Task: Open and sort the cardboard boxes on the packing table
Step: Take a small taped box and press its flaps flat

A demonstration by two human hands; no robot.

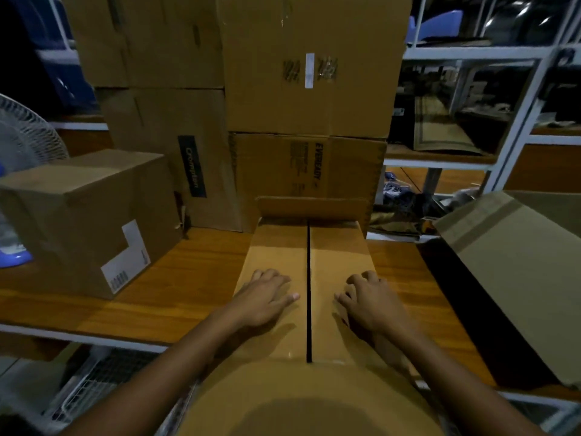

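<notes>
As both arms reach forward, left hand point(267, 298), right hand point(372, 302) palm-down on box point(278, 247), fingers point(265, 275) loosely bent, holding nothing.

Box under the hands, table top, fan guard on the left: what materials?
Box: cardboard, likely corrugated, plain matte brown; folded flaps meet at a dark centre seam. Table top: wood or wood-look laminate, slight sheen; orange-brown grain, white edge. Fan guard: thin pale radial wires; coated metal or plastic, too blurred to say.
</notes>
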